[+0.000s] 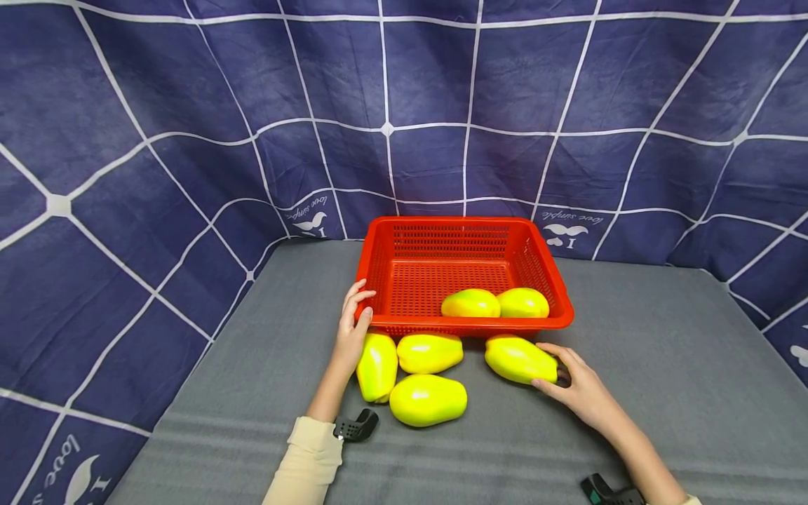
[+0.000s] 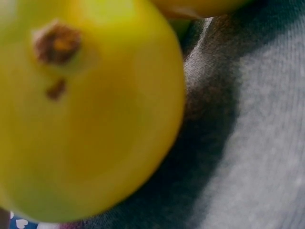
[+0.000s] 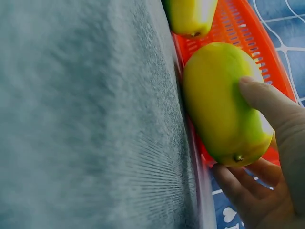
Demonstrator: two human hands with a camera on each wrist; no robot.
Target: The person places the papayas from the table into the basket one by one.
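My right hand (image 1: pixel 579 384) holds a yellow-green papaya (image 1: pixel 520 359) by its right end, in front of the red basket (image 1: pixel 562 324). In the right wrist view the thumb lies on top of this papaya (image 3: pixel 224 105), with the other fingers around its stem end. My left hand (image 1: pixel 352 337) grips the basket's front left corner, its fingers over the rim. Just beneath that hand lies an upright-pointing papaya (image 1: pixel 376 368), seen stem end on and large in the left wrist view. Two papayas, one at left (image 1: pixel 470 304) and one at right (image 1: pixel 524 303), lie inside the basket along its front wall.
Two more papayas, one nearer the basket (image 1: pixel 431 353) and one closer to me (image 1: pixel 428 400), lie sideways on the grey cloth surface (image 1: pixel 505 449). Behind the basket hangs a dark blue curtain (image 1: pixel 429 77) with white grid lines, which also runs along the left side.
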